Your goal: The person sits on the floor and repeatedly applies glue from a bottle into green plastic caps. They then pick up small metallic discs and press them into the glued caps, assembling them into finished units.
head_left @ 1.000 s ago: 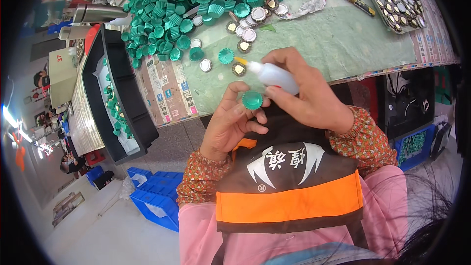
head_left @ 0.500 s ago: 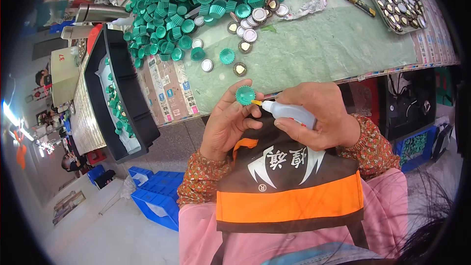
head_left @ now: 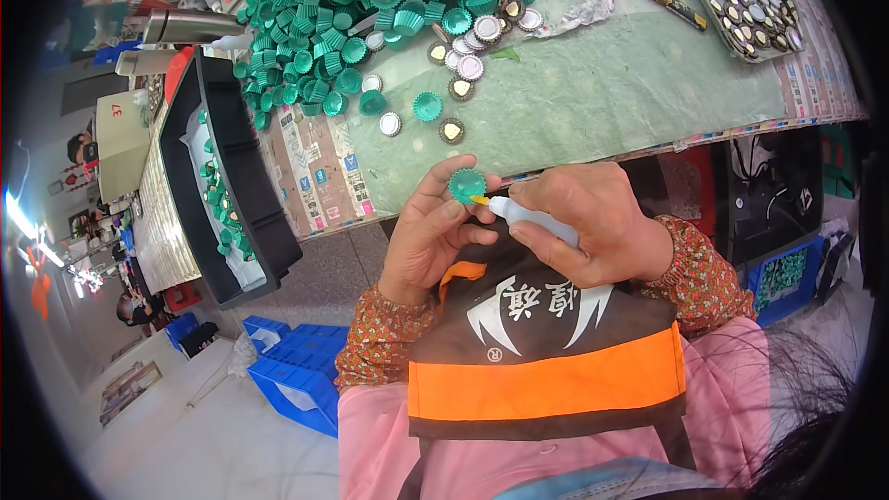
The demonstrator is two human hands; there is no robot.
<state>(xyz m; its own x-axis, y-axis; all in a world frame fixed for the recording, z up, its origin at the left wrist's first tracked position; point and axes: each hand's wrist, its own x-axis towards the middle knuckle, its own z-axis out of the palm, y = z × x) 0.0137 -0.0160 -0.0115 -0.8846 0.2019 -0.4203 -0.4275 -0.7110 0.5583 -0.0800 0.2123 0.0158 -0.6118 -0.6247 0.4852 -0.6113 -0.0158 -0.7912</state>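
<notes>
Between the fingers of my left hand is a green bottle cap, its hollow side facing up. My right hand is closed around a small translucent squeeze bottle with a yellow tip. That tip reaches the lower rim of the held cap; whether it touches cannot be made out. Beyond my hands, on the green table cover, lie a loose green cap and a dark-rimmed cap with a pale heart-shaped inset. A large heap of green caps fills the far left of the table.
A black bin with a white liner and several green caps stands to the left. At the far right is a tray of caps, near a dark marker-like tube. Blue crates sit on the floor.
The green cap in my left hand has tilted slightly and shifted a little. My right hand has drawn the bottle slightly lower, its tip now over the cap's lower edge.
</notes>
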